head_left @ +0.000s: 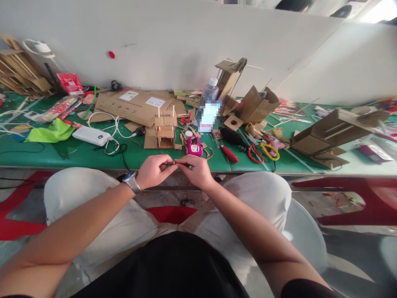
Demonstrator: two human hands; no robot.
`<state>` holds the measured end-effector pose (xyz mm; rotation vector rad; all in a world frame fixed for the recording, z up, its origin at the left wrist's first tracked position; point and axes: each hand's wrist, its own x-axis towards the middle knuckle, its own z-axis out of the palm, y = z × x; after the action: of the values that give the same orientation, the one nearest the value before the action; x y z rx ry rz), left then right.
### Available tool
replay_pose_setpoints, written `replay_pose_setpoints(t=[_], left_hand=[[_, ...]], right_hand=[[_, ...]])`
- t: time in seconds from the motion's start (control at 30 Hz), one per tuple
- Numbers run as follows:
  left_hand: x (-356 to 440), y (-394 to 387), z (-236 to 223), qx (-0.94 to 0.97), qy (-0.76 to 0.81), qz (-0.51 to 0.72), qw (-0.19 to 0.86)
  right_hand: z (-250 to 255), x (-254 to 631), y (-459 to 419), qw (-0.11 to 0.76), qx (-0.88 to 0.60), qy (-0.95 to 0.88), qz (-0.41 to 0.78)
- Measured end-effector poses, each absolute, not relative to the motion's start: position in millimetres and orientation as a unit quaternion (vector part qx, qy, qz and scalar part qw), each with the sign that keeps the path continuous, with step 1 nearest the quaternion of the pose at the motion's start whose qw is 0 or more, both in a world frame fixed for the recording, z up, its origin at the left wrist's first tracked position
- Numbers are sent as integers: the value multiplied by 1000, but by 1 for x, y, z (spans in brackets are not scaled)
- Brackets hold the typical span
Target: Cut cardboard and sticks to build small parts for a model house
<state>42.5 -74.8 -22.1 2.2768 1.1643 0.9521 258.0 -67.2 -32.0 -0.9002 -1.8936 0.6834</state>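
Note:
My left hand [157,170] and my right hand [196,169] meet at the table's front edge, fingertips almost touching. Both pinch a small brown piece [174,162], mostly hidden by the fingers; its kind is too small to make out. Just beyond them stands a little cardboard frame with wooden sticks [166,131]. A bright pink container with a cartoon face [194,146] is right behind my right hand. Small cardboard scraps [178,147] lie between the frame and the container.
On the green table [136,159] lie a white power bank [91,135] with cables, a flat cardboard sheet [124,105], red-handled scissors [255,154] and a red-handled screwdriver [229,154]. A plastic bottle [208,93] and a lit phone [209,116] stand behind. Cardboard models [328,136] are at right.

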Motion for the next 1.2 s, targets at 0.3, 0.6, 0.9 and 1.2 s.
replay_pose_setpoints(t=[0.3, 0.6, 0.9, 1.2], left_hand=[[38, -67, -26, 918, 313, 219, -103], [39, -68, -22, 927, 306, 185, -113], [40, -70, -23, 839, 427, 311, 131], [41, -70, -16, 739, 483, 360, 301]], right_hand=[[-37, 259, -66, 415, -388, -786, 242], [-38, 259, -66, 387, -403, -796, 233], [-36, 258, -66, 426, -408, -756, 285], [-32, 259, -67, 447, -394, -749, 291]])
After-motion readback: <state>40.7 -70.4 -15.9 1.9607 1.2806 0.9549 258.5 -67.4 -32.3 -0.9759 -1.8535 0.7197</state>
